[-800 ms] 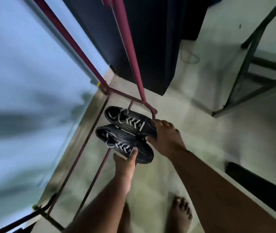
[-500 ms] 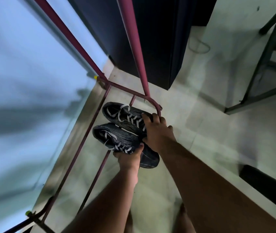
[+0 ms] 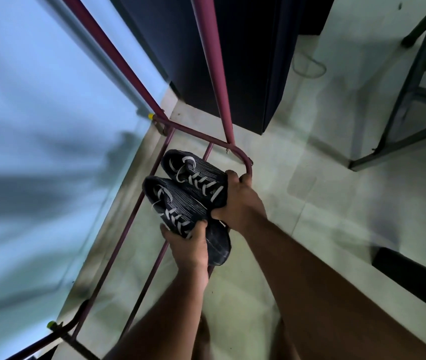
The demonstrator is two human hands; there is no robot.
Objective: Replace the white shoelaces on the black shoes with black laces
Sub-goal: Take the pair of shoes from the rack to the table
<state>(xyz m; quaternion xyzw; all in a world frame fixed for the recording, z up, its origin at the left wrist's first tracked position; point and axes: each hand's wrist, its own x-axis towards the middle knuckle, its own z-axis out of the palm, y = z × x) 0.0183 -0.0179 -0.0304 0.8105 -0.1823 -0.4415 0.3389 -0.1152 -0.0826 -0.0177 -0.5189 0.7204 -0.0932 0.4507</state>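
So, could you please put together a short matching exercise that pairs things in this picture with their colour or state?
Things:
1. shoelaces
2. rack frame
3. left hand
4. right hand

Colour or state:
A. maroon
B. grips the nearer shoe
C. white
D. grips the farther shoe

Pairs: 1-C, 2-A, 3-B, 4-D
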